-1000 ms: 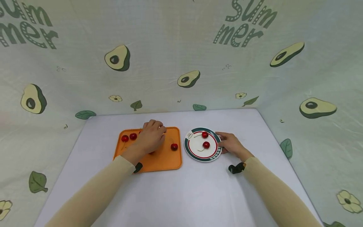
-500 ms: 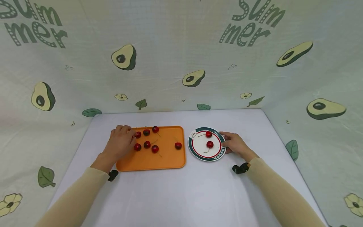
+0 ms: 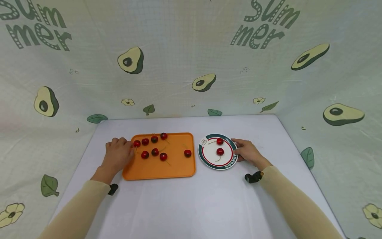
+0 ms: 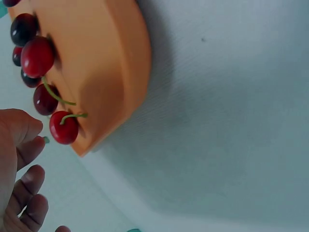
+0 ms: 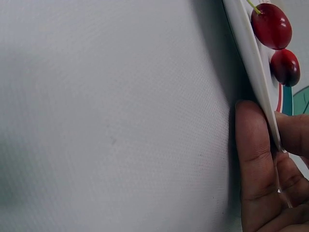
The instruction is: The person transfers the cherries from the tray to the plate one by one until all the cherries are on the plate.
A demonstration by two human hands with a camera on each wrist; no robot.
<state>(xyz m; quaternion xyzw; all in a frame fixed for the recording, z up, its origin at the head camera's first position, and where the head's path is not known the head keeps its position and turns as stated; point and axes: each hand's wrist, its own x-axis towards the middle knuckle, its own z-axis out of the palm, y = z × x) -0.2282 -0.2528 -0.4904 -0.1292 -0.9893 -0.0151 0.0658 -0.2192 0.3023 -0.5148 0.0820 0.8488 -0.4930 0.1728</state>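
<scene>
At the left edge of the orange tray (image 3: 158,169) my left hand (image 3: 117,155) hovers with its fingers loosely bent. No object shows between its fingertips, and the left wrist view has them just beside the nearest cherry (image 4: 63,128), apart from it. Several more red cherries (image 3: 163,156) with stems lie in the tray, one alone at its right side. My right hand (image 3: 248,152) pinches the right rim of a white plate (image 3: 209,156) with a green border. In the right wrist view, fingers are under the rim and the thumb (image 5: 295,133) is on top. Two cherries (image 3: 220,141) rest on the plate.
Tray and plate stand side by side on a white table (image 3: 185,205), a narrow gap between them. A hanging cloth (image 3: 167,66) printed with avocados and leaves surrounds the table at the back and sides.
My left hand has moved left from over the middle of the tray to its left edge, uncovering cherries. My right hand stays on the plate rim. The head view has shifted slightly.
</scene>
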